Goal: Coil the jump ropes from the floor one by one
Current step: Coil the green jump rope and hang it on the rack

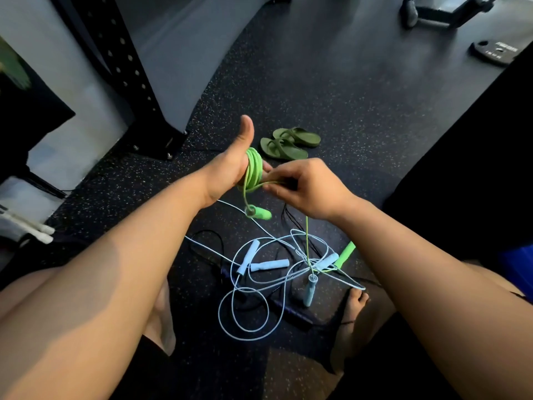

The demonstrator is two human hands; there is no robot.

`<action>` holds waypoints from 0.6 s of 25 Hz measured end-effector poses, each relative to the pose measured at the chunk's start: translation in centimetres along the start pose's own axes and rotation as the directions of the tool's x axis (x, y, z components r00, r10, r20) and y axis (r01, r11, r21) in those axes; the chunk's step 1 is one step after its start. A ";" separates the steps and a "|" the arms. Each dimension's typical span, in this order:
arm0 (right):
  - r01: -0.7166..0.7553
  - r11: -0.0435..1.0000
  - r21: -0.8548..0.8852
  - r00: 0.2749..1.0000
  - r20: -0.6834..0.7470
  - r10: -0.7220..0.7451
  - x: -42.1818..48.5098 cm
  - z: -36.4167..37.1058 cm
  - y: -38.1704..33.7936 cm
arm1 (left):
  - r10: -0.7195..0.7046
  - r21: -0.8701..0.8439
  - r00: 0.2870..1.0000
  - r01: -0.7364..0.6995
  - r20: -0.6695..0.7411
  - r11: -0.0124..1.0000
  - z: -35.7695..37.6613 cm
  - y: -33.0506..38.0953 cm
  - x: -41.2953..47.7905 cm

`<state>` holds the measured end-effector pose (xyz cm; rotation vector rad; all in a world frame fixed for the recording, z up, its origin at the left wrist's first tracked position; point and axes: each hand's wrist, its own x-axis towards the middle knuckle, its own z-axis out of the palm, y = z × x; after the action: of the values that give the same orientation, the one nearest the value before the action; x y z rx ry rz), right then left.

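Currently, the left hand (230, 166) is raised above the floor (360, 90) with the thumb pointing up and the fingers extended; several turns of the green jump rope (253, 168) are wound around those fingers. The hand acts as a former for the coil and is not clenched. One green handle (259, 212) hangs from the coil on a short length of cord, just below the left hand.

The right hand (311, 189) is positioned just beside the coil, with its fingers closed in a pinch on the free run of the green cord. From this hand the cord drops straight down to the pile on the floor, where the second green handle (346, 254) lies tilted at the right edge of the pile.

The pile lies between the person's bare feet. It comprises pale blue jump ropes (248, 316) in loose overlapping loops, with four pale blue handles visible, and black cords (213, 241) running underneath. The number of black ropes cannot be determined.

Beyond the hands, a pair of green sandals (288, 144) rests on the speckled floor. A black perforated rack upright (127, 67) stands at the upper left, bolted to a base plate
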<state>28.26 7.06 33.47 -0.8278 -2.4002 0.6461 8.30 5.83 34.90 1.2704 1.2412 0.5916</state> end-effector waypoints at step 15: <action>-0.314 0.880 0.356 0.949 0.129 0.287 0.0 0.0 0.0 | -0.072 -0.095 0.889 0.128 0.452 0.987 0.0 1.5 -2.9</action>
<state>28.27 7.07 33.45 -1.0282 -2.1213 1.2311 7.85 3.70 37.34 1.1491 0.8632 0.2702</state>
